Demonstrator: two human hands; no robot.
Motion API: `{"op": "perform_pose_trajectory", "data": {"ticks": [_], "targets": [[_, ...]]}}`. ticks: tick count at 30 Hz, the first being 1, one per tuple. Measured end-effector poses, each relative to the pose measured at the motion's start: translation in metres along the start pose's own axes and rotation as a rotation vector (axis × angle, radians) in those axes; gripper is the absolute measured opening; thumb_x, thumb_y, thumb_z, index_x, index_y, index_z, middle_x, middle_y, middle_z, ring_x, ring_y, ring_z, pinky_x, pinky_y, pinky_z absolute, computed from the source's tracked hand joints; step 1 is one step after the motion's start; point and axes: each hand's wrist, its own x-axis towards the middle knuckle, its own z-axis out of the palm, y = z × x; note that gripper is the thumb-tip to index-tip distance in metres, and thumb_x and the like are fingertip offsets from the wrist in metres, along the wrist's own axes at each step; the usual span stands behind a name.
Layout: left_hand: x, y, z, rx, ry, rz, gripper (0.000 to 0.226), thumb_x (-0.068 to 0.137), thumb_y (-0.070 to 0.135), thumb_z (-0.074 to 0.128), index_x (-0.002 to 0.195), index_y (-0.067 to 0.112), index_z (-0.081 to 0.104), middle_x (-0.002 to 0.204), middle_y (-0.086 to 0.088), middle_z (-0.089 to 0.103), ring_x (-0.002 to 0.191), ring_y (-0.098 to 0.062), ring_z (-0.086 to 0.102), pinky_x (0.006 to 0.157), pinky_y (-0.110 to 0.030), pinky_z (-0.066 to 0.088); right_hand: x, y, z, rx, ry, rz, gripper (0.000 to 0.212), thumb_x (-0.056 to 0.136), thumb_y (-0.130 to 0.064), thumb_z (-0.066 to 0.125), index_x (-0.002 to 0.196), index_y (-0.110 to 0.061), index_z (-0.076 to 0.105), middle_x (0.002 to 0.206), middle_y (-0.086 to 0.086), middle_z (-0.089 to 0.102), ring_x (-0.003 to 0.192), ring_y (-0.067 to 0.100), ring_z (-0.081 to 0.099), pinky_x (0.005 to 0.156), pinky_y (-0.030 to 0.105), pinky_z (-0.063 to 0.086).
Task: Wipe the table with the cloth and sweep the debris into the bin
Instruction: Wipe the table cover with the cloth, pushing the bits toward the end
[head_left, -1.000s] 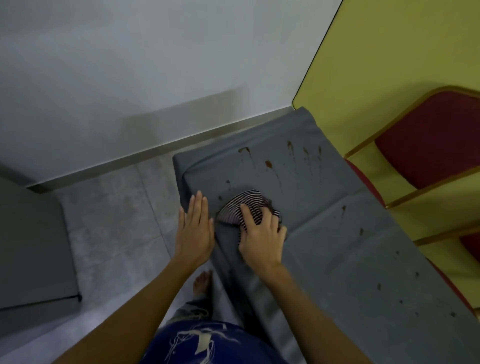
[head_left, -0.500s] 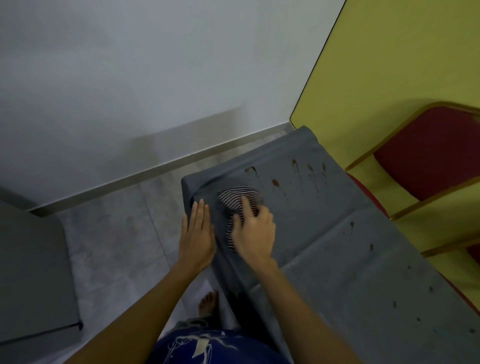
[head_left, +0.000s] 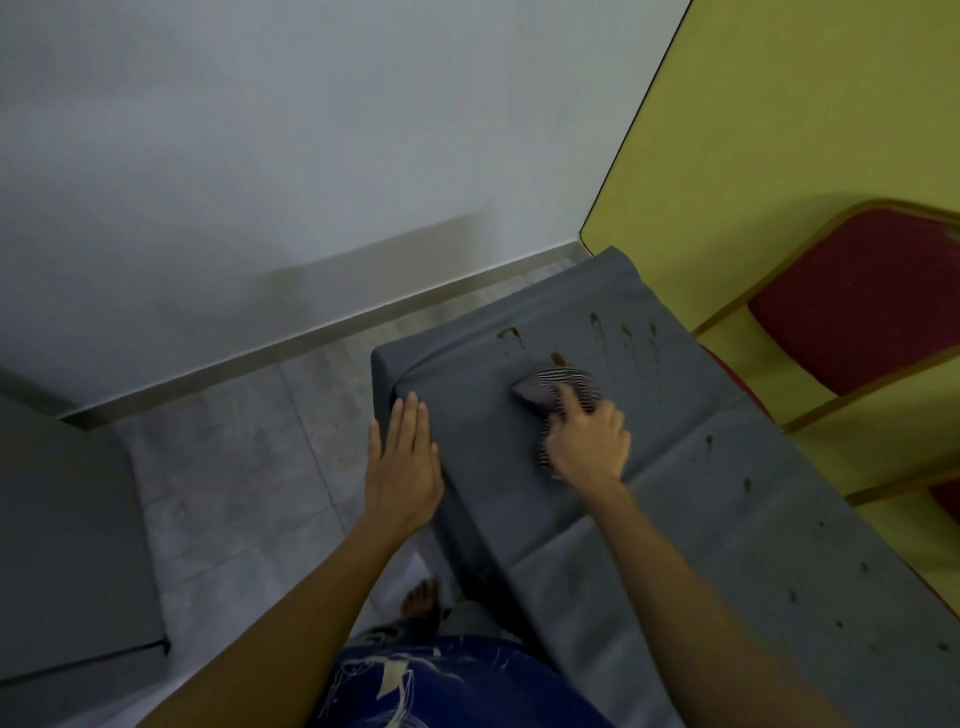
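Note:
A table under a grey cover (head_left: 675, 519) runs from the lower right to the far corner. A black-and-white striped cloth (head_left: 558, 387) lies bunched on its far end, with my right hand (head_left: 587, 441) pressed down on it and gripping it. Brown spots (head_left: 597, 325) and smears dot the cover just beyond the cloth, and more specks (head_left: 748, 484) trail along the right side. My left hand (head_left: 402, 462) lies flat with its fingers together against the table's left edge, holding nothing. No bin is in view.
A red chair with a gold frame (head_left: 857, 306) stands against the yellow wall (head_left: 779, 130) on the right. A grey panel (head_left: 67, 545) stands at the left on the grey tiled floor (head_left: 234, 467). My bare foot (head_left: 421, 597) is below the table edge.
My right hand has slid the cloth away from me and to the right, toward the brown spots. My left hand has stayed flat at the table's left edge.

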Motion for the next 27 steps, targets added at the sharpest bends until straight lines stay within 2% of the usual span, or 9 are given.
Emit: {"op": "perform_pose_trajectory", "data": {"ticks": [3,5,9,13,15,18,21,24,27], "targets": [[0.003,0.006,-0.003,0.007,-0.026,-0.001,0.070,0.093,0.034,-0.004,0.154,0.001,0.008,0.163,-0.013,-0.002,0.151,-0.026,-0.006,0.118,-0.046,-0.015,0.020,0.042,-0.011,0.112,0.017,0.295,0.051,0.097,-0.037,0.048,0.147,-0.032,0.039,0.137,0.026,0.042,0.125,0.045,0.040,0.105,0.054,0.034],[0.004,0.010,-0.005,0.001,-0.045,-0.005,0.076,0.086,0.034,-0.010,0.153,0.000,0.004,0.163,-0.015,-0.005,0.151,-0.028,-0.008,0.119,-0.048,-0.013,0.021,0.036,-0.014,0.166,0.029,0.337,0.050,0.098,-0.035,0.047,0.147,-0.028,0.040,0.139,0.027,0.041,0.128,0.045,0.038,0.107,0.053,0.033],[0.002,0.014,-0.004,-0.007,-0.048,-0.018,0.075,0.086,0.032,-0.003,0.152,-0.003,0.004,0.162,-0.018,-0.004,0.151,-0.029,-0.007,0.119,-0.050,-0.012,-0.008,-0.034,-0.004,0.184,0.143,0.071,0.052,0.092,-0.032,0.057,0.143,-0.028,0.049,0.124,0.024,0.052,0.110,0.043,0.049,0.093,0.052,0.042],[0.003,0.009,-0.002,0.044,-0.077,0.018,0.074,0.096,0.037,0.041,0.153,0.000,0.012,0.162,-0.019,0.004,0.151,-0.030,-0.004,0.117,-0.052,-0.009,-0.049,-0.093,0.015,0.123,0.035,-0.238,0.054,0.088,-0.029,0.061,0.140,-0.031,0.050,0.123,0.021,0.055,0.107,0.039,0.052,0.089,0.051,0.043],[0.003,0.007,-0.003,0.045,-0.074,0.018,0.072,0.096,0.037,0.045,0.153,0.003,0.018,0.162,-0.017,0.008,0.151,-0.029,0.001,0.117,-0.052,-0.006,-0.052,-0.093,0.017,0.109,0.013,-0.295,0.052,0.085,-0.029,0.064,0.136,-0.033,0.054,0.117,0.018,0.057,0.102,0.036,0.053,0.085,0.048,0.044],[0.001,0.005,-0.006,0.046,-0.024,-0.001,0.061,0.099,0.030,0.025,0.152,0.002,0.019,0.162,-0.014,0.011,0.150,-0.029,0.009,0.118,-0.051,-0.004,-0.034,-0.056,0.008,0.162,0.067,-0.197,0.050,0.080,-0.031,0.069,0.129,-0.036,0.062,0.107,0.014,0.059,0.094,0.036,0.054,0.078,0.044,0.044],[0.001,0.006,-0.007,0.064,-0.025,-0.005,0.060,0.099,0.030,0.019,0.153,0.002,0.019,0.163,-0.013,0.010,0.151,-0.028,0.008,0.117,-0.047,-0.011,-0.010,0.009,-0.005,0.137,0.090,0.050,0.049,0.085,-0.034,0.066,0.133,-0.037,0.058,0.115,0.019,0.056,0.104,0.040,0.051,0.087,0.048,0.043],[0.004,0.011,-0.009,0.069,-0.070,-0.035,0.059,0.101,0.027,0.020,0.154,0.002,0.010,0.163,-0.013,0.003,0.151,-0.027,0.001,0.118,-0.048,-0.014,0.003,0.060,-0.015,0.137,0.042,0.279,0.053,0.092,-0.043,0.057,0.143,-0.040,0.046,0.133,0.020,0.048,0.120,0.040,0.043,0.101,0.051,0.034],[0.010,0.018,-0.017,0.102,-0.128,-0.033,0.062,0.101,0.023,0.029,0.154,0.001,0.005,0.163,-0.015,-0.004,0.151,-0.027,-0.007,0.117,-0.050,-0.015,0.000,0.062,-0.010,0.070,-0.055,0.290,0.068,0.090,-0.064,0.047,0.152,-0.044,0.026,0.147,0.019,0.032,0.130,0.040,0.033,0.106,0.054,0.027]]}}
